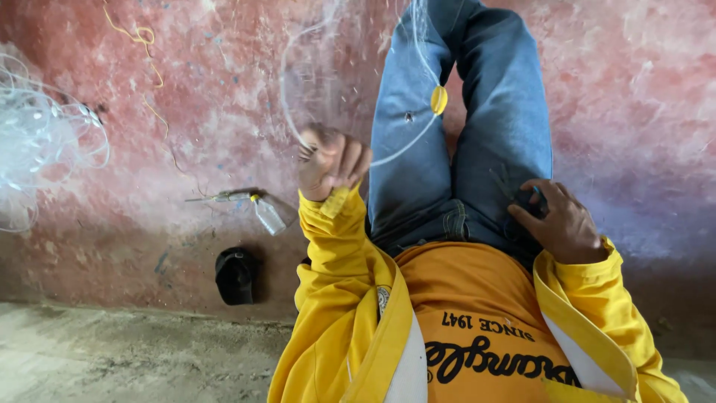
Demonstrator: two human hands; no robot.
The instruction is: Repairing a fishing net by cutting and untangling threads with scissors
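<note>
Seated person, viewed from the head camera looking down the body: yellow jacket [335,298], orange shirt, blue jeans [485,149], legs stretched out over a worn red floor [209,112].

Left hand [332,160]: raised in front of the left thigh, fingers curled into a closed fist around a clear fishing line [403,149]. The line runs from the fist in a curve across the jeans and rises in a loop above the hand. A small yellow float [439,99] sits on the line over the thighs. The raised fist appears to keep the line taut and off the lap, judging from the clean arc.

Right hand [559,220]: resting on the right thigh near the hip, fingers bent around a small dark object pressed against the denim. What the object is cannot be made out; the hand seems closed on it, with the thigh serving as a support.

Surroundings: a loose tangle of clear net or line [45,134] lies on the floor at the far left, well apart from the hands. A small plastic bottle [268,215] lies on its side beside a thin tool, near the left forearm. A black cap [236,275] lies below it. A yellow thread [142,45] trails across the floor at the top.
</note>
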